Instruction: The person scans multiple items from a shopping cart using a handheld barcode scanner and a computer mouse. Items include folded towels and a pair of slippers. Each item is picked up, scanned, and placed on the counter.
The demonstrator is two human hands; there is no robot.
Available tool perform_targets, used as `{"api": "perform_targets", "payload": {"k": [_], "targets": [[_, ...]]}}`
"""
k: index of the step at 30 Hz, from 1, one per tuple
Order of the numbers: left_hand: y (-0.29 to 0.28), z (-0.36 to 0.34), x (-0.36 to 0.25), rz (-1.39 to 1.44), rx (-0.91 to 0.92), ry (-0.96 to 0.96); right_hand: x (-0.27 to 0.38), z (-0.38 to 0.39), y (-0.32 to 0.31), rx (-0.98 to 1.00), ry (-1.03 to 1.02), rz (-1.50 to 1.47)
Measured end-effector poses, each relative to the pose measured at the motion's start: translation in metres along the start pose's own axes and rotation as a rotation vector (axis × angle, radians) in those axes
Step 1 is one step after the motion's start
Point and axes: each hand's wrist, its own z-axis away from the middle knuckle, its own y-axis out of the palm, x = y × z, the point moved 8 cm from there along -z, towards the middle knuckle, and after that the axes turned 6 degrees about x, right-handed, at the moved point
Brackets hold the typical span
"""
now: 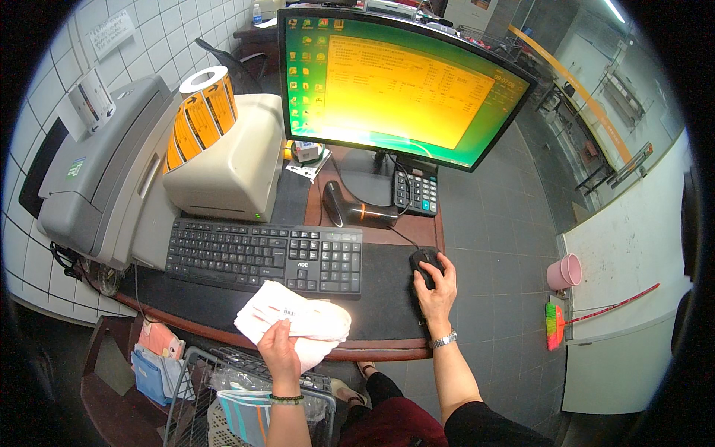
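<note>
My left hand [280, 352] is closed on a folded white cloth bundle [328, 322] at the front edge of the desk. The thumb lies on top, next to a small barcode label; the cloth is too bright to show more detail. On the desk's right side, my right hand [434, 287] rests over a black computer mouse [418, 257], fingers curved around it. A black keyboard [261, 255] lies beyond the cloth. Behind it stands a monitor [402, 82] lit with a yellow window on a green background.
A handheld barcode scanner [357, 210] and a calculator [415, 192] sit below the monitor. To the left are a beige label printer [223, 167] with an orange label roll [201, 119] and a grey printer [104, 171]. A wire basket [195, 387] of packaged goods stands below the desk.
</note>
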Motion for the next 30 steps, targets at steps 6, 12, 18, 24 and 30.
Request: {"api": "perform_targets", "payload": {"k": [6, 12, 18, 24, 30], "targets": [[0.001, 0.000, -0.001, 0.014, -0.010, 0.002, 0.001, 0.000, 0.000, -0.003, -0.001, 0.011], [0.003, 0.001, -0.003, 0.023, -0.013, -0.004, 0.000, 0.000, 0.000, -0.005, 0.003, 0.002], [0.006, -0.002, -0.006, -0.033, -0.041, -0.001, 0.003, -0.001, -0.004, -0.036, -0.023, 0.023], [-0.007, 0.000, 0.003, -0.072, -0.067, -0.052, 0.019, -0.006, -0.008, -0.050, -0.134, -0.066], [0.000, -0.002, 0.003, -0.015, -0.009, -0.008, 0.075, -0.068, 0.059, 0.384, -0.411, -0.029]]}}
